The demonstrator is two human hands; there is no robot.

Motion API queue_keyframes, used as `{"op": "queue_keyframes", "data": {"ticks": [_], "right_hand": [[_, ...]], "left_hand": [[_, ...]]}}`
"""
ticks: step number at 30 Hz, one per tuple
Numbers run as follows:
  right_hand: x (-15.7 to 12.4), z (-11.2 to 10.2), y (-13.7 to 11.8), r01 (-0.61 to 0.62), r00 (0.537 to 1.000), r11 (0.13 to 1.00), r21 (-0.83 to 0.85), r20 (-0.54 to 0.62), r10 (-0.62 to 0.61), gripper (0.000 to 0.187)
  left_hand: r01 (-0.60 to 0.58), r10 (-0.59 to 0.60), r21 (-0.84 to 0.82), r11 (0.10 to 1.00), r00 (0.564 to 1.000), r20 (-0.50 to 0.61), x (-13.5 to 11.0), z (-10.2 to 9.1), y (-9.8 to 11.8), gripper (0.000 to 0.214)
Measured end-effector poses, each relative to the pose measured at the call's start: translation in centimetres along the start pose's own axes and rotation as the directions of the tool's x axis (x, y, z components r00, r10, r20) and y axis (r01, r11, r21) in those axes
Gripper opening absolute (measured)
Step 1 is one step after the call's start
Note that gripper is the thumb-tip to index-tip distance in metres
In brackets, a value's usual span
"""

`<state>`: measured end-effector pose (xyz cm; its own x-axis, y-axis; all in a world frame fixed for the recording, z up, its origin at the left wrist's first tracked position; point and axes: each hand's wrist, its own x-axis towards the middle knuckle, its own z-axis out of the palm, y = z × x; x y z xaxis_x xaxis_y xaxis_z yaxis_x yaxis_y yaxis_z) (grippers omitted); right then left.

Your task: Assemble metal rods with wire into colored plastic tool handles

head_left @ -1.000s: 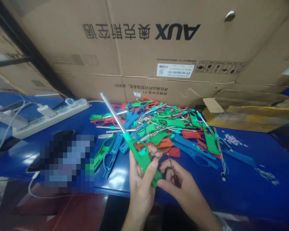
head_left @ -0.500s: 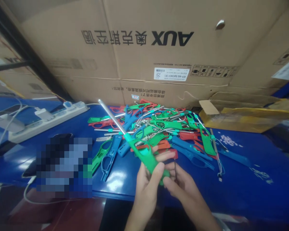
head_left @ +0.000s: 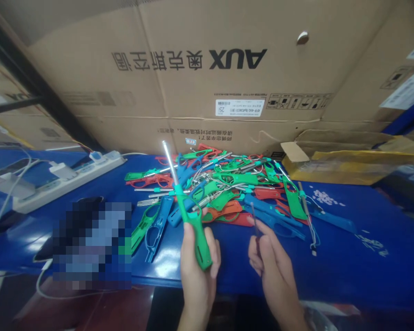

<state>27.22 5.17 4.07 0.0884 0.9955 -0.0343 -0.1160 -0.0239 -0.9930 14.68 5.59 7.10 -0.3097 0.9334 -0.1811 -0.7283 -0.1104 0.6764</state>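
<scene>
My left hand (head_left: 198, 271) is wrapped round the handle of a green long-necked lighter (head_left: 200, 241), whose silver tube points up and away. To its right, apart from the lighter, my right hand (head_left: 274, 269) is closed on a thin tool that looks like a small screwdriver (head_left: 254, 220), its dark shaft pointing up and its reddish handle mostly hidden by the fingers. Beyond both hands lies a heap of lighter parts (head_left: 224, 177): green, red and blue shells, metal tubes and wires. Two opened shells, one green and one blue (head_left: 160, 225), lie left of the left hand.
A large cardboard box (head_left: 189, 92) forms a wall behind the blue table (head_left: 331, 271). A white power strip (head_left: 72, 179) and a partly blurred phone stand left. An opened carton (head_left: 345, 161) sits at the back right, with small pale pieces (head_left: 324, 196) scattered in front.
My hands have moved apart, the right one drawing away from the lighter with the screwdriver. The lighter has turned more upright in my left hand. The view has shifted slightly.
</scene>
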Motion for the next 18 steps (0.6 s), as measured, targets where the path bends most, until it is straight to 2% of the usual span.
{"op": "queue_keyframes", "data": {"ticks": [2,4,6,8,10,14,18], "right_hand": [[-0.2,-0.3,0.1,0.038,0.999,0.999,0.004,0.022,-0.038,0.040],[-0.6,-0.9,0.2,0.087,0.996,0.993,-0.076,0.025,-0.085,0.031],[-1.0,-1.6,0.4,0.141,0.988,0.970,-0.196,-0.041,-0.152,0.027],[-1.3,-2.1,0.6,0.182,0.967,0.958,-0.223,-0.133,-0.215,0.025],[-1.5,-2.1,0.5,0.175,0.963,0.972,-0.158,-0.179,-0.202,0.022],[-1.9,-1.0,-0.5,0.095,0.988,0.989,-0.110,-0.109,-0.107,0.023],[-2.1,-0.8,-0.9,0.140,0.980,0.984,-0.114,-0.123,-0.154,0.028]], "left_hand": [[0.023,-0.023,-0.014,1.000,1.000,0.014,0.0,-0.1,0.0,0.049],[0.003,-0.004,0.023,1.000,1.000,0.030,0.0,-0.1,0.0,0.048],[-0.041,0.039,0.061,0.997,0.999,0.029,0.1,0.0,-0.1,0.047],[-0.075,0.076,0.075,0.994,0.997,-0.001,0.1,0.0,-0.1,0.050],[-0.086,0.089,0.066,0.994,0.995,-0.051,0.2,0.1,0.0,0.051],[-0.073,0.082,0.073,0.995,0.990,-0.119,0.2,0.3,0.0,0.054],[-0.053,0.066,0.106,0.993,0.990,-0.123,0.3,0.4,0.0,0.057]]}}
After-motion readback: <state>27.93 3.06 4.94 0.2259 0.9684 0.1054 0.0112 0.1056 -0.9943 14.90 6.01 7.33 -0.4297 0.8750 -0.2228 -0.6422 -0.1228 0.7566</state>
